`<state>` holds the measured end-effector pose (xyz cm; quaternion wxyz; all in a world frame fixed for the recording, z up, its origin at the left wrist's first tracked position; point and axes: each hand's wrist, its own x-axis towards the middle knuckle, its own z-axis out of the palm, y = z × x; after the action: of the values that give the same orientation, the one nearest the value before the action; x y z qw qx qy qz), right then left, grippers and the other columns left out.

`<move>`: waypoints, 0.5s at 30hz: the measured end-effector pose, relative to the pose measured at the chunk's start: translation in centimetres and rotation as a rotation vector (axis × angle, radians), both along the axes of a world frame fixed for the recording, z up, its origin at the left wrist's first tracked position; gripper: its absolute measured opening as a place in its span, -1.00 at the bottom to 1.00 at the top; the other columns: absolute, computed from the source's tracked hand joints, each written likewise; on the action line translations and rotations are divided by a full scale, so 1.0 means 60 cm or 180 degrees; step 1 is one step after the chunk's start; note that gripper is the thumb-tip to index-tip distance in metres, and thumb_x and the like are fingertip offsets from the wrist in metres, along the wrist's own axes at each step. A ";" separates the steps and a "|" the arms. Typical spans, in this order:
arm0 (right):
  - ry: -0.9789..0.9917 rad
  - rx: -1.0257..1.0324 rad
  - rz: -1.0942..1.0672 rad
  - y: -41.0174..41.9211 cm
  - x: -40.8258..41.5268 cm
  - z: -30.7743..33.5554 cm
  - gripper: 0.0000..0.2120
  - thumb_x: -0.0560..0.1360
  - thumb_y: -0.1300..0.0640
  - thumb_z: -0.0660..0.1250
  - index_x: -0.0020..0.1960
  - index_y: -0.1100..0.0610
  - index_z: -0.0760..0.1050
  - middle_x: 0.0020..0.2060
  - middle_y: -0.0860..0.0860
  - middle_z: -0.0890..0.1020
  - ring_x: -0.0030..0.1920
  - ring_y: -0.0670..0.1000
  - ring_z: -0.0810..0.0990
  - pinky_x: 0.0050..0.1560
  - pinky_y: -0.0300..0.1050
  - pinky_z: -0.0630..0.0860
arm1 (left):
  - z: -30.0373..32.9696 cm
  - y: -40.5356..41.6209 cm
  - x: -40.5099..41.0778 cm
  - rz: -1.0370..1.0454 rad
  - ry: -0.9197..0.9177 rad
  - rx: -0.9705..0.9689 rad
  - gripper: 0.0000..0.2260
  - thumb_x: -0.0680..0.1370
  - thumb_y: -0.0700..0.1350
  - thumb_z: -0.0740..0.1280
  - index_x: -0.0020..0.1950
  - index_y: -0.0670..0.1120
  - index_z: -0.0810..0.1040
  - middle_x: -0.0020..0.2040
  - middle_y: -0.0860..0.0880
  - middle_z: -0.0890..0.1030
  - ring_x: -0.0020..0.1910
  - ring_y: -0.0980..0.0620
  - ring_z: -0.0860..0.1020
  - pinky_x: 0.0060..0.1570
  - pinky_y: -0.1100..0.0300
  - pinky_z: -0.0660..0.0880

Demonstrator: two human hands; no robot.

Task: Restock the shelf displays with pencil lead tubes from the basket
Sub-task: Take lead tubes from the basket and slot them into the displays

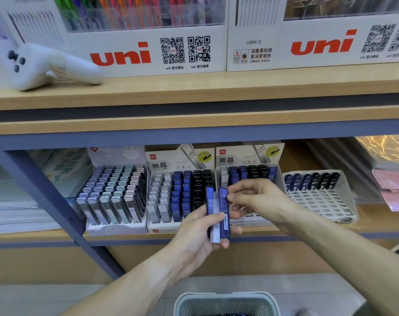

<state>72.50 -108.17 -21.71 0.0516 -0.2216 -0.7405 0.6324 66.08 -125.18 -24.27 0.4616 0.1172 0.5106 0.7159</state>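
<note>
Here, the lower shelf (216, 234) carries four display boxes in a row along its front edge. The leftmost display (116, 192) is packed with grey and pale tubes. The second display (178, 197) holds full columns of white, blue and black HB 0.5 tubes. The third display (248, 176), largely hidden by the hands, shows only a back row of white, blue and black tubes; how many of its front slots are free cannot be told. The fourth display (319, 197) has one back row of dark tubes and open grid cells in front. On the floor below, at the picture's bottom edge, stands the mesh basket (225, 304); its contents are too dark to make out.

The left hand (200, 233) grips a small bundle of pencil lead tubes (213, 215), blue and clear, held upright with their long axis roughly vertical. The right hand (255, 197) pinches the top of the blue tube (224, 208) at the bundle's right side. The tubes sit directly in front of the second and third displays, the right hand being nearer the third. Judged from this, the next move is to draw one tube free and slot it upright into a matching blue column.
</note>
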 end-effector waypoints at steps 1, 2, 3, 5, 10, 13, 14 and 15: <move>0.0028 -0.0013 0.0002 0.001 0.002 0.002 -0.83 0.54 0.25 0.45 0.12 0.17 0.63 -0.15 0.13 0.74 -0.19 -0.01 0.68 -0.06 -0.08 0.66 | -0.002 0.000 0.000 -0.0011 0.0007 -0.0012 -0.74 0.69 -0.27 0.21 0.37 -0.16 0.50 0.14 -0.24 0.70 -0.03 -0.19 0.68 -0.41 0.18 0.47; 0.0064 0.0000 0.0015 0.002 0.003 0.002 -0.81 0.53 0.26 0.46 0.14 0.15 0.62 -0.15 0.11 0.74 -0.17 0.00 0.69 -0.09 -0.14 0.63 | -0.003 0.000 0.001 -0.0028 0.0015 -0.0027 -0.74 0.69 -0.26 0.21 0.36 -0.15 0.50 0.14 -0.23 0.70 -0.01 -0.19 0.69 -0.40 0.18 0.46; 0.0100 0.0026 0.0032 0.002 0.005 0.004 -0.79 0.52 0.27 0.46 0.15 0.14 0.61 -0.15 0.10 0.74 -0.16 -0.01 0.70 -0.11 -0.19 0.61 | -0.004 0.000 0.001 -0.0049 0.0025 -0.0037 -0.75 0.69 -0.25 0.21 0.36 -0.14 0.50 0.15 -0.22 0.70 0.00 -0.19 0.69 -0.38 0.18 0.45; 0.0130 0.0095 0.0034 0.001 0.007 0.006 -0.77 0.51 0.28 0.47 0.15 0.12 0.62 -0.15 0.08 0.74 -0.16 -0.03 0.70 -0.12 -0.25 0.57 | -0.007 0.001 0.002 -0.0078 0.0032 -0.0045 -0.74 0.69 -0.24 0.22 0.37 -0.13 0.50 0.16 -0.22 0.70 0.02 -0.19 0.69 -0.36 0.19 0.45; 0.0177 -0.0061 -0.0099 0.007 0.008 0.006 -0.77 0.51 0.29 0.47 0.13 0.09 0.63 -0.11 0.10 0.75 -0.04 0.04 0.72 -0.05 -0.18 0.59 | -0.015 0.006 0.002 0.0027 -0.0170 -0.0063 -0.75 0.66 -0.19 0.29 0.31 -0.22 0.53 0.02 -0.27 0.67 -0.20 -0.14 0.62 -0.44 0.19 0.39; 0.0222 -0.0160 -0.0171 0.002 0.009 0.003 -0.77 0.47 0.23 0.53 0.11 0.10 0.66 -0.09 0.13 0.74 -0.02 0.10 0.73 0.02 -0.13 0.65 | -0.020 0.011 0.003 0.0112 -0.0153 -0.0085 -0.80 0.60 -0.23 0.35 0.21 -0.23 0.53 -0.13 -0.21 0.60 -0.31 -0.05 0.50 -0.49 0.22 0.28; 0.0211 -0.0118 -0.0173 -0.001 0.010 0.001 -0.76 0.44 0.18 0.56 0.10 0.07 0.67 -0.08 0.13 0.74 -0.02 0.09 0.73 0.05 -0.12 0.65 | -0.021 0.011 0.005 0.0116 -0.0147 -0.0109 -0.79 0.59 -0.25 0.36 0.21 -0.22 0.51 -0.16 -0.18 0.57 -0.33 -0.02 0.47 -0.49 0.22 0.25; 0.0189 -0.0017 -0.0163 -0.002 0.011 -0.001 -0.74 0.41 0.15 0.59 0.08 0.03 0.69 -0.06 0.12 0.73 -0.02 0.06 0.73 0.06 -0.13 0.65 | -0.023 0.012 0.006 0.0122 -0.0150 -0.0141 -0.77 0.59 -0.27 0.37 0.24 -0.22 0.48 -0.19 -0.15 0.55 -0.35 -0.01 0.45 -0.50 0.23 0.23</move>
<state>73.17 -108.32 -21.79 0.0891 -0.2217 -0.7310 0.6391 66.46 -124.46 -25.65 0.4622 0.0802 0.5174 0.7157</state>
